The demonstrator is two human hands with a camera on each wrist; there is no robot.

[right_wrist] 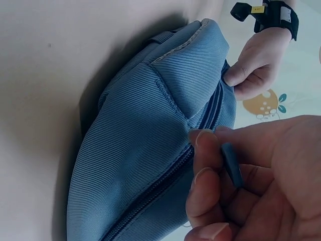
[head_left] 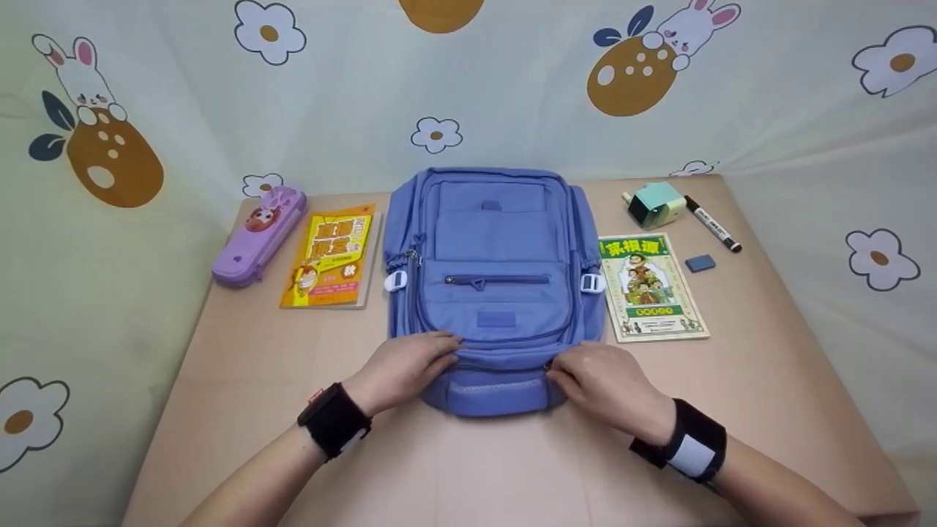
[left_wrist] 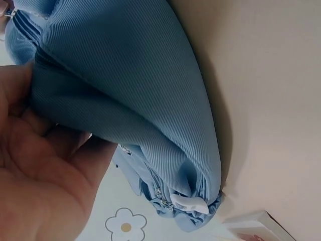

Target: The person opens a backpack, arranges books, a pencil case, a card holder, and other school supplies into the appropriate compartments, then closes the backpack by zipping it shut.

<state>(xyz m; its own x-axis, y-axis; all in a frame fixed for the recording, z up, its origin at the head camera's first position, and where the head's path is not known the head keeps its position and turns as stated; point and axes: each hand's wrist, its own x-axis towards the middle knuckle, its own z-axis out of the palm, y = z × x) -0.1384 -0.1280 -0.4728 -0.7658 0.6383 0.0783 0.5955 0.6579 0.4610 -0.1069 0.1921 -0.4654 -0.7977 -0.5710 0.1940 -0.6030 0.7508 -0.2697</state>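
Note:
A blue backpack [head_left: 492,234] lies front side up on the table, its lower end toward me. My left hand [head_left: 402,369] grips the fabric at the lower left, beside the zipper; in the left wrist view the thumb and fingers [left_wrist: 90,160] hold a fold of it. At the lower right, my right hand [head_left: 611,384] pinches a zipper pull, and the blue pull tab [right_wrist: 231,165] shows between its fingers in the right wrist view. The dark zipper [right_wrist: 145,198] runs along the backpack's end. Whether its teeth are closed all along is hard to tell.
Left of the backpack lie a purple pencil case [head_left: 260,238] and an orange book [head_left: 329,256]. On its right are a green book [head_left: 654,289], a blue eraser [head_left: 700,263], a mint-coloured pencil sharpener [head_left: 656,205] and a black-and-white marker [head_left: 714,224]. Patterned cloth [head_left: 505,88] hangs behind the table.

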